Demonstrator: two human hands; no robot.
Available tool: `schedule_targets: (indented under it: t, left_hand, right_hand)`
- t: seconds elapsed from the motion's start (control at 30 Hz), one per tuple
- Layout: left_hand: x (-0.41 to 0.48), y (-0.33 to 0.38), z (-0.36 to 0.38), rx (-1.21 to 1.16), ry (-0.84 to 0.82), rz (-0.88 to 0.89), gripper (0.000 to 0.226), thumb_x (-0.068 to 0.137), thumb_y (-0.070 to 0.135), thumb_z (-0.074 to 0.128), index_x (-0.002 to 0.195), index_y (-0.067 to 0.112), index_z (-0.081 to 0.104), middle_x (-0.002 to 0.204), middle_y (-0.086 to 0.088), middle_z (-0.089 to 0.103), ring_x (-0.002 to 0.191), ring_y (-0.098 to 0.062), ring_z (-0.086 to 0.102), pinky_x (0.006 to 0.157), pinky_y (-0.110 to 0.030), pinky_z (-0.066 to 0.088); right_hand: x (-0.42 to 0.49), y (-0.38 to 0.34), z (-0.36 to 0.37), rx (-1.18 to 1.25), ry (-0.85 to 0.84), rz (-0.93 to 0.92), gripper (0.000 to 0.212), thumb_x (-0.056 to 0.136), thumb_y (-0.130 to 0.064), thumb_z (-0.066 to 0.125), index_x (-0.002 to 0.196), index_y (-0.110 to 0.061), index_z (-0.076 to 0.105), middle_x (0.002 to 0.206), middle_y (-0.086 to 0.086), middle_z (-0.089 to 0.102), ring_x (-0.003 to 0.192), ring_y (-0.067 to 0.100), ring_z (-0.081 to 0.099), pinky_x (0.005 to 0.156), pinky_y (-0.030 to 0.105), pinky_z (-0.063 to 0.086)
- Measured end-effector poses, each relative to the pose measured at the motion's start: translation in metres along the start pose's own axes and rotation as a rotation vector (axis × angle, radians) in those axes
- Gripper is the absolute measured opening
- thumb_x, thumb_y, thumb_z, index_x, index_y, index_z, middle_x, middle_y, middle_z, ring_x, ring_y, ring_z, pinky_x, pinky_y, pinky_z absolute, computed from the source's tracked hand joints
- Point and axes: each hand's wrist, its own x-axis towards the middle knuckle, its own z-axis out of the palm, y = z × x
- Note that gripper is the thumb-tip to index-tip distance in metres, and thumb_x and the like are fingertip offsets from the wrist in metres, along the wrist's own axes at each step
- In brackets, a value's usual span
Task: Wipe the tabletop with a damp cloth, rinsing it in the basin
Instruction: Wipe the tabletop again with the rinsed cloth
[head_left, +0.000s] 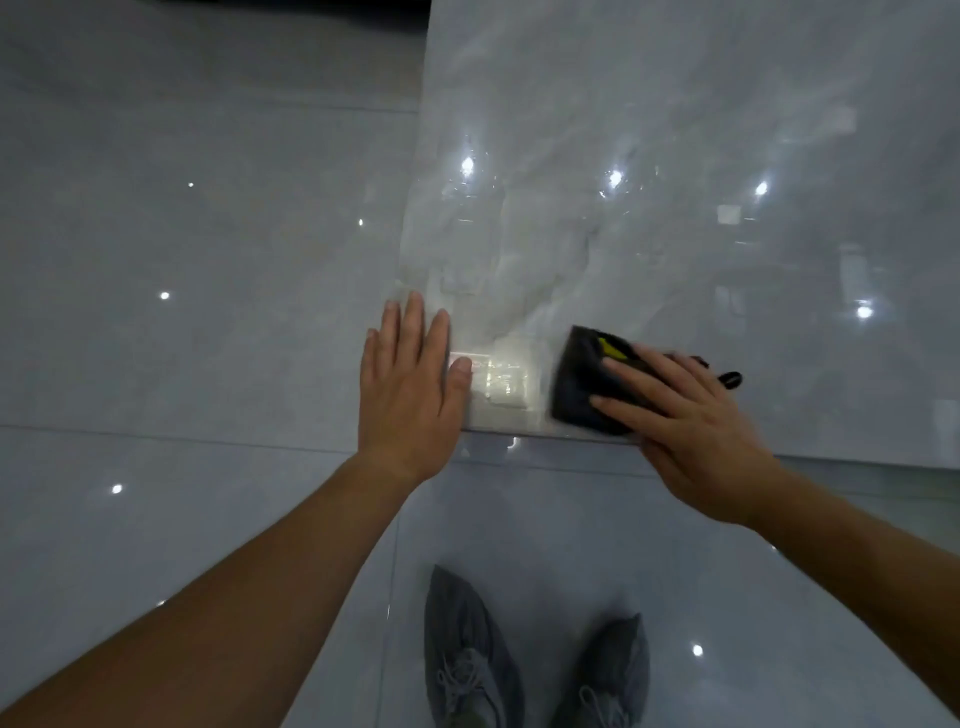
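cloth (587, 384): dark, folded, yellow patch | right hand (691, 415) pressing it flat | left hand (410, 389) spread on tabletop (675, 156)

Dark folded cloth (584, 387) flat on glossy marble tabletop (675, 156), near corner

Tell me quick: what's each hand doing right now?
Left hand: open, flat on the tabletop corner, holding nothing.
Right hand: fingers spread, pressing the dark cloth onto the tabletop.

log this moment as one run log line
right hand flat on dark folded cloth | left hand flat on glossy marble tabletop corner | basin unseen
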Motion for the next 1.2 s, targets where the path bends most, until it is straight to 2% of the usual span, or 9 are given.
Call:
schedule_targets:
  t: [0.17, 0.4, 0.5, 0.63, 0.7, 0.83, 0.93, 1.07, 1.2]
  left_hand:
    - [0.0, 0.004, 0.0, 0.1, -0.005, -0.012, 0.069, 0.101, 0.052, 0.008, 0.157, 0.013, 0.023, 0.167, -0.013, 0.009, 0.154, -0.029, -0.001, 0.124, -0.05, -0.002]
    - [0.008, 0.049, 0.009, 0.057, -0.084, 0.147, 0.059, 0.101, 0.048, 0.02, 0.152, 0.022, 0.036, 0.166, -0.01, 0.017, 0.154, -0.028, 0.007, 0.122, -0.054, 0.001]
    - [0.016, 0.069, 0.012, 0.083, -0.088, 0.113, 0.054, 0.1, 0.046, 0.026, 0.149, 0.028, 0.037, 0.165, -0.01, 0.018, 0.153, -0.03, 0.007, 0.12, -0.057, 0.001]
    - [0.019, 0.087, 0.015, 0.098, -0.071, 0.016, 0.052, 0.099, 0.046, 0.026, 0.145, 0.027, 0.039, 0.165, -0.012, 0.018, 0.153, -0.03, 0.007, 0.119, -0.059, 0.002]
    - [0.018, 0.097, 0.018, 0.083, -0.064, -0.015, 0.053, 0.098, 0.047, 0.027, 0.144, 0.024, 0.039, 0.164, -0.014, 0.017, 0.152, -0.031, 0.008, 0.119, -0.06, 0.004]
    - [0.015, 0.113, 0.024, 0.09, -0.127, 0.012, 0.054, 0.098, 0.049, 0.026, 0.149, 0.032, 0.032, 0.166, -0.01, 0.01, 0.153, -0.03, 0.0, 0.119, -0.062, -0.001]
    - [0.016, 0.12, 0.021, 0.074, -0.136, -0.021, 0.056, 0.097, 0.052, 0.022, 0.149, 0.036, 0.033, 0.167, -0.006, 0.011, 0.153, -0.029, 0.0, 0.119, -0.061, -0.002]
    - [0.021, 0.123, 0.008, 0.031, -0.119, -0.065, 0.056, 0.096, 0.051, 0.024, 0.145, 0.033, 0.042, 0.164, 0.0, 0.024, 0.151, -0.024, 0.013, 0.12, -0.054, 0.006]
    - [0.028, 0.123, -0.003, -0.063, -0.095, -0.125, 0.048, 0.094, 0.045, 0.033, 0.137, 0.031, 0.052, 0.155, 0.007, 0.038, 0.142, -0.019, 0.027, 0.116, -0.044, 0.013]
  right_hand:
    - [0.023, -0.015, 0.005, 0.01, 0.109, 0.357, 0.048, 0.1, -0.038, 0.037, 0.147, -0.034, 0.046, 0.162, 0.0, 0.031, 0.151, 0.033, 0.021, 0.118, 0.056, 0.02]
    - [0.016, -0.009, 0.014, -0.056, 0.102, 0.263, 0.047, 0.102, -0.036, 0.045, 0.149, -0.031, 0.045, 0.162, 0.002, 0.031, 0.151, 0.032, 0.021, 0.12, 0.054, 0.02]
    - [-0.022, 0.035, -0.001, -0.059, 0.151, 0.601, 0.05, 0.1, -0.037, 0.041, 0.149, -0.031, 0.045, 0.163, 0.003, 0.03, 0.149, 0.035, 0.024, 0.117, 0.056, 0.025]
    - [-0.025, 0.054, -0.015, 0.022, 0.215, 1.128, 0.058, 0.098, -0.044, 0.029, 0.155, -0.037, 0.031, 0.168, -0.001, 0.014, 0.153, 0.031, 0.009, 0.121, 0.053, 0.011]
    - [-0.006, 0.032, -0.01, -0.012, 0.213, 1.105, 0.059, 0.096, -0.044, 0.031, 0.154, -0.038, 0.032, 0.167, 0.001, 0.018, 0.152, 0.033, 0.012, 0.12, 0.053, 0.013]
    - [-0.015, -0.004, 0.006, -0.068, 0.078, 0.597, 0.053, 0.1, -0.04, 0.04, 0.153, -0.035, 0.036, 0.165, 0.003, 0.025, 0.152, 0.034, 0.016, 0.119, 0.054, 0.019]
    - [-0.039, 0.022, 0.0, -0.046, 0.054, 0.456, 0.051, 0.102, -0.041, 0.038, 0.153, -0.034, 0.037, 0.165, 0.001, 0.024, 0.153, 0.032, 0.015, 0.121, 0.05, 0.017]
    - [-0.059, 0.076, -0.021, -0.047, 0.057, 0.624, 0.054, 0.1, -0.045, 0.03, 0.152, -0.033, 0.039, 0.165, 0.002, 0.025, 0.15, 0.035, 0.02, 0.117, 0.053, 0.022]
    - [-0.035, 0.1, -0.034, 0.026, 0.036, 0.902, 0.06, 0.099, -0.05, 0.02, 0.157, -0.038, 0.023, 0.168, 0.0, 0.01, 0.153, 0.034, 0.005, 0.122, 0.053, 0.009]
